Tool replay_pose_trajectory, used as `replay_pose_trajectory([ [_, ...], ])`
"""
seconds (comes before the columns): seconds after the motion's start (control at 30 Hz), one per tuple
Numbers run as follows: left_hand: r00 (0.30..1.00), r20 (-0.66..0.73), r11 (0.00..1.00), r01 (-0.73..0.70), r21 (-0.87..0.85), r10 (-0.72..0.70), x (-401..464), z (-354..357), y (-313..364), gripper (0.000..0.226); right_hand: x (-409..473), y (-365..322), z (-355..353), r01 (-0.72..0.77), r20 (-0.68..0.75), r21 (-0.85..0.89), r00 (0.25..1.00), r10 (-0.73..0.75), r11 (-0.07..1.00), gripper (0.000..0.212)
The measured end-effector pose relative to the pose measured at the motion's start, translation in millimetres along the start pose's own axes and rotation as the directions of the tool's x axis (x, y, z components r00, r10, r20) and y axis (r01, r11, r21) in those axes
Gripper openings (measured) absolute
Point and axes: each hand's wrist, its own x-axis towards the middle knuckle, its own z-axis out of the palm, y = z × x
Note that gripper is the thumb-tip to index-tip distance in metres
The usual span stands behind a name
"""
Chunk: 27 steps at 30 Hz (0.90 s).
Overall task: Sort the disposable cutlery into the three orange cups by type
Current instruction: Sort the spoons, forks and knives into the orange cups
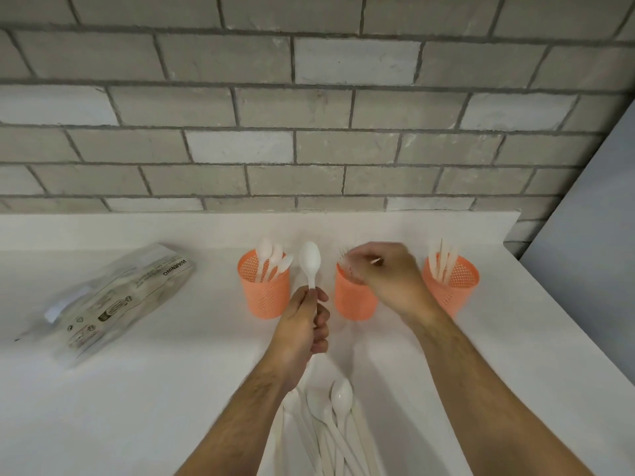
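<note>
Head view, and the left hand (302,324) has its fingers wrapped around the handle of a white plastic spoon (310,261), holding it upright with the bowl at the top, between the left cup (264,286) and the middle cup (354,297). Over on the other side, the right hand (388,276) hangs above the mouth of that middle cup, fingers curled downward, and it is blurred; fork tines (343,252) peek out just past its knuckles, but whether the fingers are pinching anything I cannot tell. Left cup already carries spoons standing bowls-up. The right cup (452,283) holds knives, upright too. All three orange perforated cups stand in a row near the back of the white counter (137,389). Close to the person, between the forearms, lies a loose pile of cutlery (335,427), spoons showing on top. Off to the left, a crumpled clear bag (113,300) printed with a warning lies flat.
</note>
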Motion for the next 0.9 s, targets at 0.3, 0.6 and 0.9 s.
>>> replay_pose_trajectory([
  [0.3, 0.983, 0.000, 0.965, -0.181, 0.190, 0.185, -1, -42, 26, 0.029, 9, -25, 72, -0.056, 0.350, 0.201, 0.937, -0.018, 0.978, 0.009],
  [0.6, 0.917, -0.191, 0.766, -0.164, 0.622, 0.351, 26, -102, 24, 0.045, 64, -44, 115, 0.051, -0.004, 0.072, 0.999, -0.051, 0.996, 0.013],
  [0.9, 0.939, -0.118, 0.761, -0.185, 0.622, 0.325, 24, -109, 17, 0.052, 45, -30, 112, 0.041, -0.065, -0.109, 0.997, -0.049, 0.993, 0.017],
])
